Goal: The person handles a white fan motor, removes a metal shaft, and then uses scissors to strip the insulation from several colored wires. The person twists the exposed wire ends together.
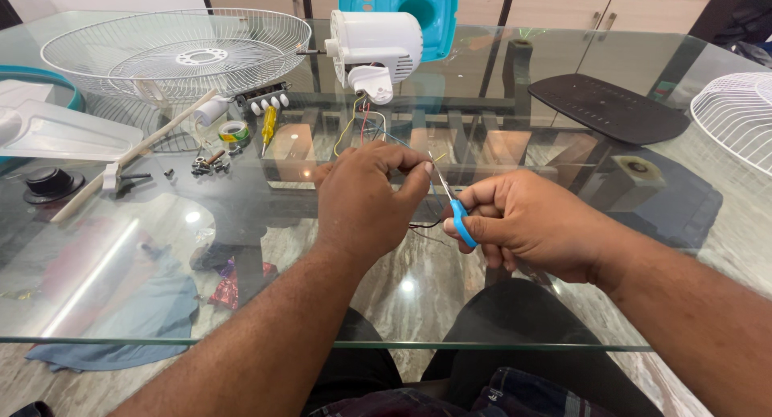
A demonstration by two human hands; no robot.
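Thin wires (363,126) run from the white fan motor housing (375,49) down to the left hand (363,201), which pinches their ends above the glass worktop (482,304). Right hand (531,228) grips blue-handled scissors (453,204), blades at the pinched wires. Fan grille (181,55), tape roll (234,131) and yellow screwdriver (268,126) lie left.

A glass-topped table (563,55) stands on marbled floor (418,292) before beige cabinets (643,11).

Your glass table (563,304) carries a white fan grille (177,55), white motor housing (374,51), tape roll (234,131), yellow screwdriver (268,126) and black base plate (607,107).
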